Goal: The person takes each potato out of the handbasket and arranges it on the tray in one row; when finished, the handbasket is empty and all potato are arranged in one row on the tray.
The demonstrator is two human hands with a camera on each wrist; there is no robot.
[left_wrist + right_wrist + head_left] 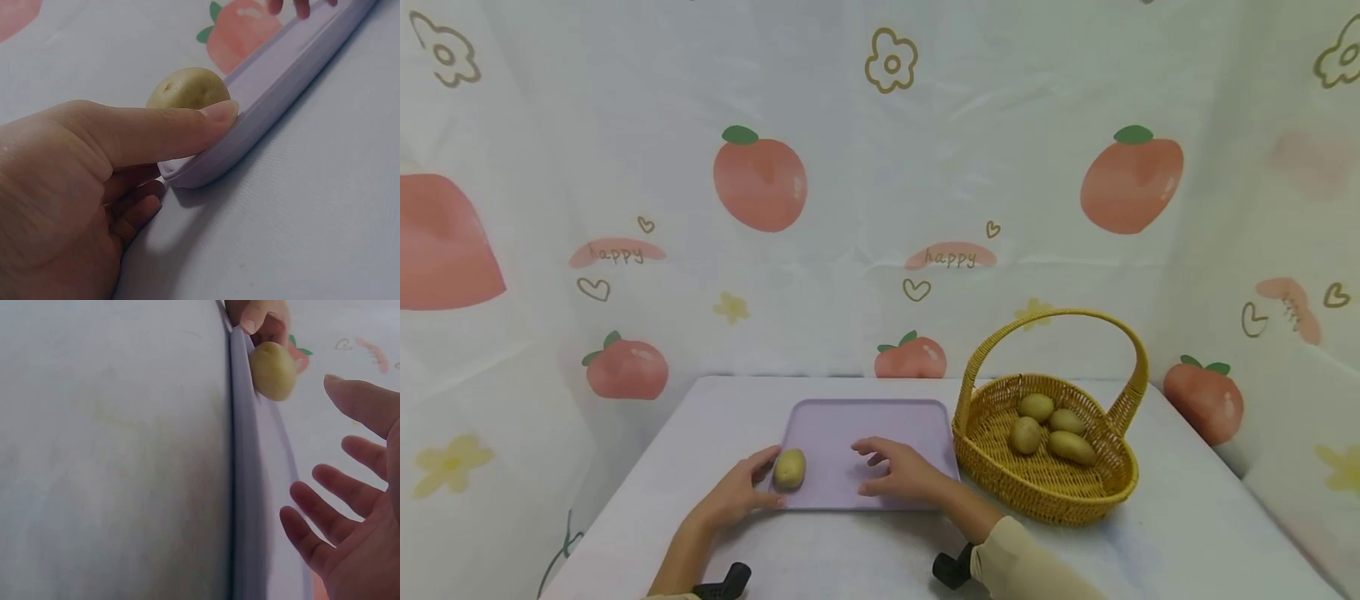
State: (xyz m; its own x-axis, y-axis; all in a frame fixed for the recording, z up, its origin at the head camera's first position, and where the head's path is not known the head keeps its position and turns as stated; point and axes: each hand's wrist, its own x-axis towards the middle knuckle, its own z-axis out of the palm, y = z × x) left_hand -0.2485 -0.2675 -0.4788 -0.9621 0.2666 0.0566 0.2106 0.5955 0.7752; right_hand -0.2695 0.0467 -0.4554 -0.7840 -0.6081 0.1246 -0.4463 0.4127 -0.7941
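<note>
One potato lies near the left end of the lilac tray. My left hand is at the tray's left side, with thumb and fingers spread in a loose curve behind the potato. In the left wrist view its thumb reaches across in front of the potato at the tray's rim, while the other fingers are partly hidden below. Over the right half of the tray hovers my right hand, fingers apart and holding nothing. The right wrist view shows its palm and spread fingertips, away from the potato.
A yellow wicker basket with a tall arched handle stands right of the tray, several potatoes inside it. White cloth covers the table. A fruit-printed curtain hangs behind and at the sides.
</note>
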